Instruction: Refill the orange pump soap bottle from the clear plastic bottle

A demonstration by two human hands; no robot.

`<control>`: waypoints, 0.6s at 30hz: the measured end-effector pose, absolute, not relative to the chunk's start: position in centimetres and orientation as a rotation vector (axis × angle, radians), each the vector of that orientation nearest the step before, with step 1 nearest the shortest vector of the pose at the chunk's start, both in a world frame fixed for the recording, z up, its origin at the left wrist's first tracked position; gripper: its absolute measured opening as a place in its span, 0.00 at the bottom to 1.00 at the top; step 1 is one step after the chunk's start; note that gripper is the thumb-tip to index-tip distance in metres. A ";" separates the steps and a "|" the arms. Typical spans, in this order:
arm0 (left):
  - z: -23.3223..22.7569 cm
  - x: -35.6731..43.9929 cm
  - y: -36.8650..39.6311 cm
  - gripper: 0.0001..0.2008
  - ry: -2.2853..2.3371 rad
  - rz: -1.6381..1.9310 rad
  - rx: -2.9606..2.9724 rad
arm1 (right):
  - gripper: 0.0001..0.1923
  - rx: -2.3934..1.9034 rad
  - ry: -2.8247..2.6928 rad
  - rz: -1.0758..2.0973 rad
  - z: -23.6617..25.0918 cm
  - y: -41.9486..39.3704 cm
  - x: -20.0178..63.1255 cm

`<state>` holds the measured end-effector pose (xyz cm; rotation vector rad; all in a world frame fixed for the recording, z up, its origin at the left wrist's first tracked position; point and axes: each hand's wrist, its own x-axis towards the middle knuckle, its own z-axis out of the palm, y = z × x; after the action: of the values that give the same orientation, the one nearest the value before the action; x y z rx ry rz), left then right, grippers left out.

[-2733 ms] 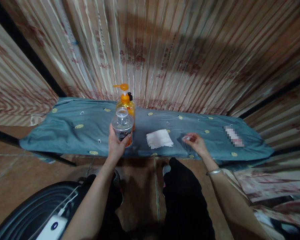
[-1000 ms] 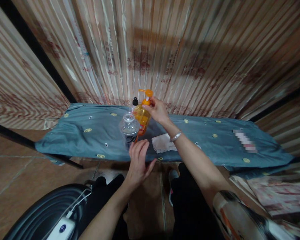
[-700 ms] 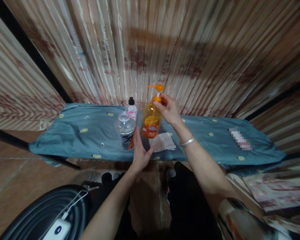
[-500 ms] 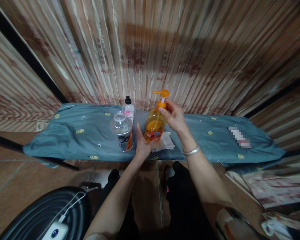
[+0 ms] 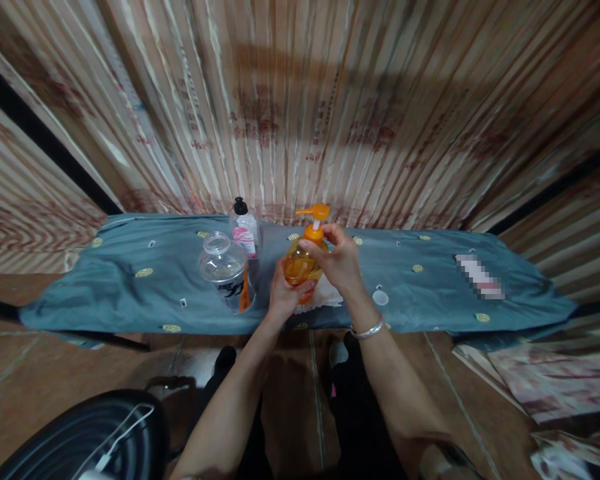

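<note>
Both of my hands are on an orange pump bottle (image 5: 300,264) standing near the front edge of a table covered in blue-grey cloth (image 5: 130,280). My left hand (image 5: 283,293) wraps the bottle's body from the near side. My right hand (image 5: 336,261) grips its neck just under the orange pump head. A white folded napkin (image 5: 330,297) lies partly hidden under the bottle and my hands. To the left stands an uncapped clear plastic bottle (image 5: 225,270) with a dark label.
A small white bottle with a black cap (image 5: 243,230) stands behind the clear one. A white bottle cap (image 5: 380,297) lies on the cloth to the right. A striped curtain (image 5: 330,107) hangs behind the table. A dark round object with a white cable (image 5: 95,437) sits at lower left.
My left hand let go of the clear bottle. My right hand left the cap on the cloth, fetched the orange pump bottle from behind and brought it forward, where my left hand took hold of it.
</note>
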<state>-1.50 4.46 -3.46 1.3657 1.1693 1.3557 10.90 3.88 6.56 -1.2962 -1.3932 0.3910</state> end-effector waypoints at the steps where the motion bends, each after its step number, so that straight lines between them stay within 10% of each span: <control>1: -3.4 -1.6 4.4 0.35 1.168 1.353 1.368 | 0.17 -1.281 -1.412 0.409 6.6 3.9 11.0; 18: -3.7 -2.4 4.7 0.35 1.140 1.347 1.404 | 0.28 -1.049 -1.604 0.756 7.8 4.6 12.2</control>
<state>-2.39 4.65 -3.68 1.4043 1.1400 1.3474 12.17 4.59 7.79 -1.0491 -1.6044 0.7561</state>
